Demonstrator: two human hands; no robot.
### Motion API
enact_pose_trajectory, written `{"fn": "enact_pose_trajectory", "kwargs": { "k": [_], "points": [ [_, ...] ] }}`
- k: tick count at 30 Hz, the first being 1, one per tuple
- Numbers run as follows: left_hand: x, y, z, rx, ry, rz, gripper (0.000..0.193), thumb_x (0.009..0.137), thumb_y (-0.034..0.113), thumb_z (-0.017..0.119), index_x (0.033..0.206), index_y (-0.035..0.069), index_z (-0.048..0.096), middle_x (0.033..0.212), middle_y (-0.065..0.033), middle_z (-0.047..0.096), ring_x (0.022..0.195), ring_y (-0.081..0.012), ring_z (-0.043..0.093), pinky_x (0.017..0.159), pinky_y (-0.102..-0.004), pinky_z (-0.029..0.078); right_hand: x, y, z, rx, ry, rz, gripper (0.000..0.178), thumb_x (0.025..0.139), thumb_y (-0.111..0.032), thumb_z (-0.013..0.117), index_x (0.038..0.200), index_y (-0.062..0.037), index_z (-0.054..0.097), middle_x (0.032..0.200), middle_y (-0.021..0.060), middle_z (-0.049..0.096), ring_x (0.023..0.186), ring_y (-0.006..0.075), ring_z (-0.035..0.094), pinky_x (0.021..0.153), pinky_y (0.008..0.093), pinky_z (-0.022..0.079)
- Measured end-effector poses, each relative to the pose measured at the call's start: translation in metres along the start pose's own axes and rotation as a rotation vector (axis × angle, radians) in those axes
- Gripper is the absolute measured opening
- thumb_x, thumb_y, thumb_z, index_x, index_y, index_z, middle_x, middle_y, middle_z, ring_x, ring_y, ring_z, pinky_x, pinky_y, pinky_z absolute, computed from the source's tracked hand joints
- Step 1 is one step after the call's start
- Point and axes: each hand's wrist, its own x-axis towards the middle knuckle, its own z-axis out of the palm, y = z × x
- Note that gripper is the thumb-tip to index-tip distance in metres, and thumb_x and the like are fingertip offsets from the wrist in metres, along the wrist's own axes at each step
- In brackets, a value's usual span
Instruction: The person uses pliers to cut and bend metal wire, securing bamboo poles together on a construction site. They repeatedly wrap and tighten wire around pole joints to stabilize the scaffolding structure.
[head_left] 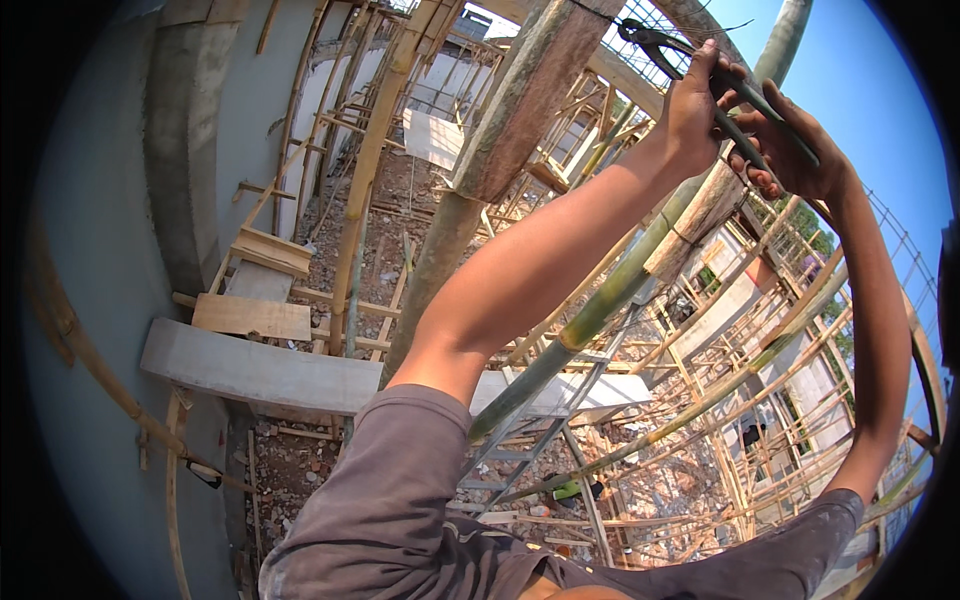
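Observation:
Both my arms are raised to the upper right, where a pair of dark end-cutting pincers (668, 58) is held in my hands. My left hand (692, 112) is closed on the pincers just behind their jaws, thumb uppermost. My right hand (805, 150) wraps round the long handles farther back. The pincers' round head is next to a thin dark wire (592, 10) at the top of a rough timber post (530, 105); whether the jaws grip the wire I cannot tell. Wire also binds a short timber piece (692, 225) to a green bamboo pole (575, 335).
Below stands a metal ladder (530, 455). A pale concrete beam (270, 370) crosses the lower left, with loose boards (250, 318) above it. At left rises a grey wall (100, 300). Bamboo scaffolding (790, 400) fills the right, over rubble-strewn ground (400, 230).

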Motion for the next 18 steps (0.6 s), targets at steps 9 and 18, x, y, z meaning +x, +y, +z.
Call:
{"fn": "enact_pose_trajectory", "kwargs": {
  "k": [9, 18],
  "points": [
    [-0.023, -0.016, -0.024, 0.03, -0.243, -0.005, 0.062, 0.093, 0.069, 0.054, 0.123, 0.014, 0.053, 0.115, -0.0036, 0.061, 0.111, -0.0228, 0.058, 0.095, -0.0427, 0.05, 0.01, 0.027, 0.043, -1.714, 0.795, -0.244, 0.035, 0.083, -0.01, 0.063, 0.11, 0.0068, 0.05, 0.09, 0.0257, 0.066, 0.083, 0.0408, 0.07, 0.076, 0.0477, 0.057],
    [-0.021, -0.014, -0.01, 0.165, 0.009, 0.092, 0.044, 0.11, 0.045, 0.028, 0.131, 0.01, 0.046, 0.126, -0.0056, 0.061, 0.123, -0.0234, 0.053, 0.097, -0.0442, 0.05, 0.008, 0.033, 0.051, -1.61, 0.839, -0.455, 0.042, 0.085, -0.023, 0.072, 0.113, 0.0029, 0.056, 0.094, 0.0198, 0.067, 0.08, 0.0379, 0.07, 0.075, 0.0456, 0.056]
  ]
}}
